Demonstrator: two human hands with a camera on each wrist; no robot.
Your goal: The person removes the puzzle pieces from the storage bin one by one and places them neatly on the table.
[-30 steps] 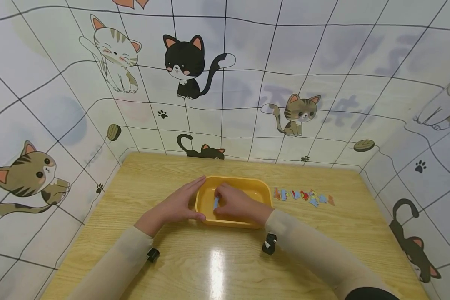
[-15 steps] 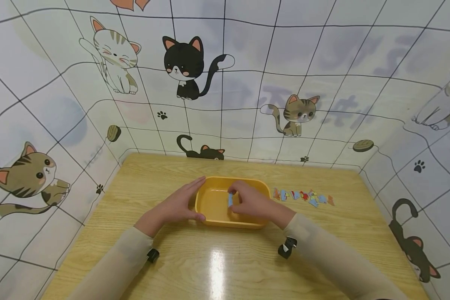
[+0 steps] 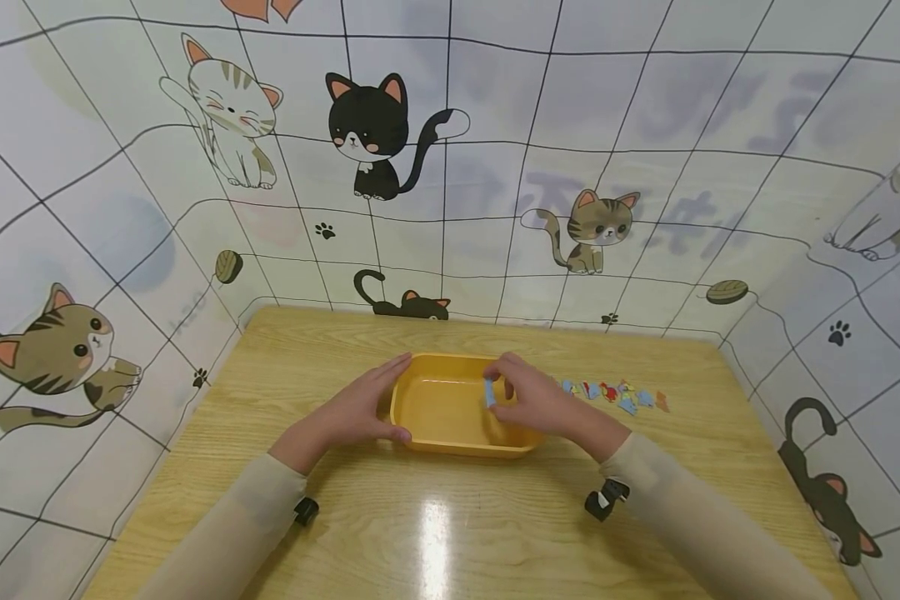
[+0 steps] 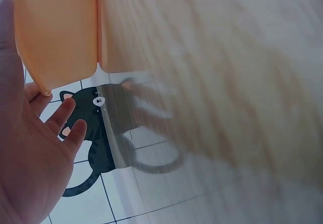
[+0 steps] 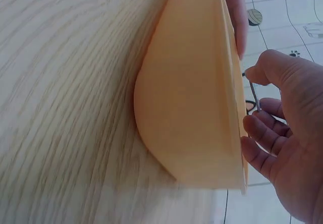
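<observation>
A yellow plastic tray [image 3: 450,408] stands on the wooden table, its inside visible in the head view. My left hand [image 3: 352,410] holds its left end, the thumb at the front corner and the fingers at the back corner. My right hand [image 3: 536,398] is over the tray's right end. Its thumb and fingertips pinch a thin, flat light-blue piece [image 3: 489,392] held on edge. In the right wrist view the piece [image 5: 255,96] shows only as a narrow line. Whether it touches the tray floor cannot be told.
Several small, irregular printed pieces [image 3: 607,392] in blue, red, yellow and orange lie in a row right of the tray, partly behind my right hand. Cat-patterned sheeting [image 3: 442,208] surrounds the table [image 3: 330,533] at the back and sides.
My right hand has moved right across the tray with the light-blue piece, from near the left end to the right end. My left hand and the tray have stayed in place.
</observation>
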